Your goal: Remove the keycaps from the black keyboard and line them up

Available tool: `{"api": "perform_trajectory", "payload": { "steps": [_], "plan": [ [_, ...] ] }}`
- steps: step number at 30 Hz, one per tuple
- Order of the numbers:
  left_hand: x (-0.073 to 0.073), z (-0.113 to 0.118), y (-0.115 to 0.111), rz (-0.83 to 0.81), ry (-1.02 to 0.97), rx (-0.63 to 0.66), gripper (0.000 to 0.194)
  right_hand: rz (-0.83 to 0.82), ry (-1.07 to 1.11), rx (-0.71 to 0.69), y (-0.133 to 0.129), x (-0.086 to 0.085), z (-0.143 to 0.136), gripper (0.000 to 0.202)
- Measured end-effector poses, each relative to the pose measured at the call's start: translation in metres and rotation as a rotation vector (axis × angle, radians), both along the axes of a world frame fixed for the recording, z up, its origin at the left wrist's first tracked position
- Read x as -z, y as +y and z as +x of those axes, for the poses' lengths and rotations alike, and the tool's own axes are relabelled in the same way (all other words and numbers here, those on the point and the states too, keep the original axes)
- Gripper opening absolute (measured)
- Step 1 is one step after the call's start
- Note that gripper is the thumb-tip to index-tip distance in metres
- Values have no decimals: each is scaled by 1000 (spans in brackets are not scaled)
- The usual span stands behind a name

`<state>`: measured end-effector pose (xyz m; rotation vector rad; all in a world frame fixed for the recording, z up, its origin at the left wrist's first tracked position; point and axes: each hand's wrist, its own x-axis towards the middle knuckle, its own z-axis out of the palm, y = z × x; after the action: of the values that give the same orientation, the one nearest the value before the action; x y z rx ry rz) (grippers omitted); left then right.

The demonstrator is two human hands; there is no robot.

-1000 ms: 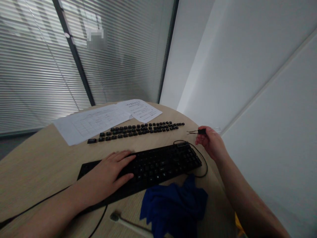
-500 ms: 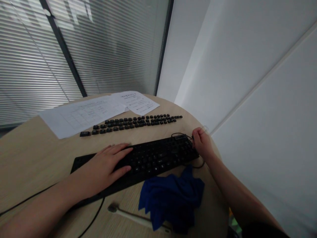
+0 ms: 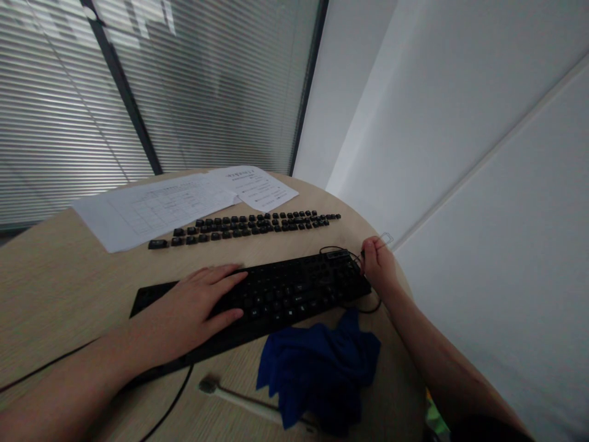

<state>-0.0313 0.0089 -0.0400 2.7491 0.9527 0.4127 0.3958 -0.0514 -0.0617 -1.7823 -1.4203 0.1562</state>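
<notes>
A black keyboard (image 3: pixel 294 291) lies at a slant across the table. My left hand (image 3: pixel 202 301) rests flat on its left part, fingers stretched out, hiding the keys beneath. At the keyboard's right end, my right hand (image 3: pixel 378 264) is closed in a pinch around a wire keycap puller (image 3: pixel 388 238), whose thin wire loop sticks out beyond the fingers. A small dark bit shows at the fingertips, too small to name. Behind the keyboard, several loose black keycaps (image 3: pixel 216 235) stand in rows.
Printed sheets (image 3: pixel 161 209) lie at the back of the round wooden table (image 3: pixel 92 276). In front of the keyboard are a crumpled blue cloth (image 3: pixel 317 368) and a brush (image 3: pixel 248 402) partly under it. A black cable (image 3: pixel 177 402) runs at the front; a white wall (image 3: pixel 483 245) stands at right.
My right hand has shifted very slightly to the right, and the wire loop shows more clearly. My left hand stays on the keyboard. The view has tilted a little.
</notes>
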Motion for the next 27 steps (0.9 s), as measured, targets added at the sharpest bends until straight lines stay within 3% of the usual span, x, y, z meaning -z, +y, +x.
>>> {"api": "perform_trajectory", "payload": {
  "steps": [3,13,27],
  "plan": [
    [-4,1,-1,-22,17,-2,63,87,52,89,2,1,-3,34],
    [7,-2,2,16,-1,10,64,68,63,46,6,3,-4,31],
    [8,-4,5,26,-4,7,65,65,-5,35,7,1,-6,31]
  ]
}}
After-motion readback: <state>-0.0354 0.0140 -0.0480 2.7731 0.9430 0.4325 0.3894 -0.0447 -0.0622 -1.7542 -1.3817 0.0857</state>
